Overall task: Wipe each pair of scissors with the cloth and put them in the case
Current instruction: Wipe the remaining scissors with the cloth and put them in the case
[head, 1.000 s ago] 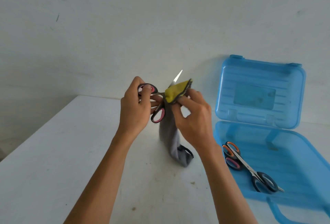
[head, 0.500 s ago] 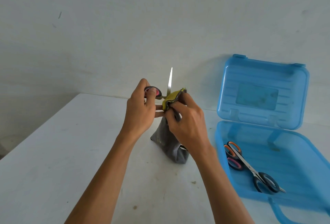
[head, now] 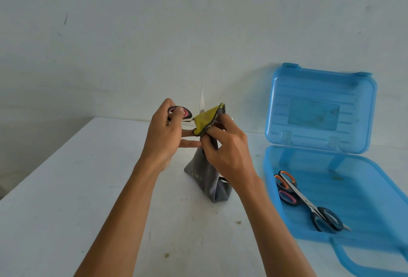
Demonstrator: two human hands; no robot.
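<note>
My left hand (head: 162, 135) holds a pair of pink-and-black handled scissors (head: 201, 102) by the handles, blades spread, one blade pointing straight up. My right hand (head: 227, 151) pinches a yellow-and-grey cloth (head: 206, 120) around the other blade, which is hidden. The cloth's grey tail hangs down and rests on the white table (head: 66, 188). To the right lies the open blue plastic case (head: 364, 188), lid leaning against the wall. Inside its base lie two pairs of scissors: one with orange and pink handles (head: 286, 186), one with blue-black handles (head: 326, 219).
A white wall stands close behind the table. The table's left edge runs diagonally from the back corner toward the near left. The case's carry handle (head: 364, 261) projects toward me at the lower right.
The scissors have swung so the free blade went from tilted right to upright. My right hand with the cloth has slid a little along the covered blade. The case is unchanged.
</note>
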